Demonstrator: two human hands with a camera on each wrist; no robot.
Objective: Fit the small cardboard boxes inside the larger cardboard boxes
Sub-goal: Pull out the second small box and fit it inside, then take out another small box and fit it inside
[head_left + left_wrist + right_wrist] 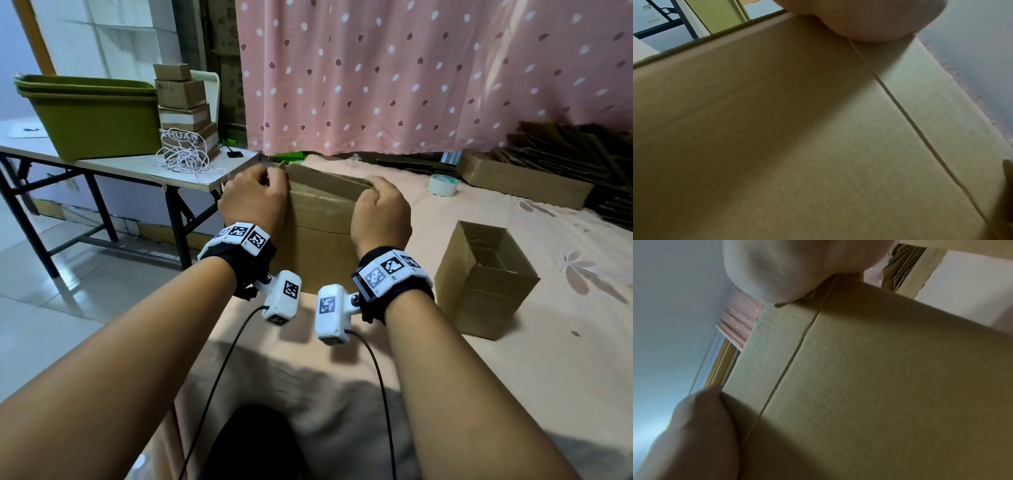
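Observation:
A large brown cardboard box (pixel 325 219) stands on the pink-covered surface in front of me, its near wall filling both wrist views (pixel 797 129) (pixel 879 386). My left hand (pixel 255 198) grips its upper left corner, fingers curled over the top edge. On the upper right corner, my right hand (pixel 380 210) curls the same way, thumb (pixel 701 426) pressed on the near wall. A smaller open cardboard box (pixel 483 277) stands to the right, top flaps folded inward, apart from both hands.
A roll of tape (pixel 442 185) and a flat long box (pixel 524 183) lie at the back right beside stacked flattened cardboard (pixel 565 144). To the left, a folding table (pixel 137 168) holds green bins (pixel 92 113), stacked small boxes (pixel 186 106) and tangled white cord (pixel 186 157). A pink curtain (pixel 428 68) hangs behind.

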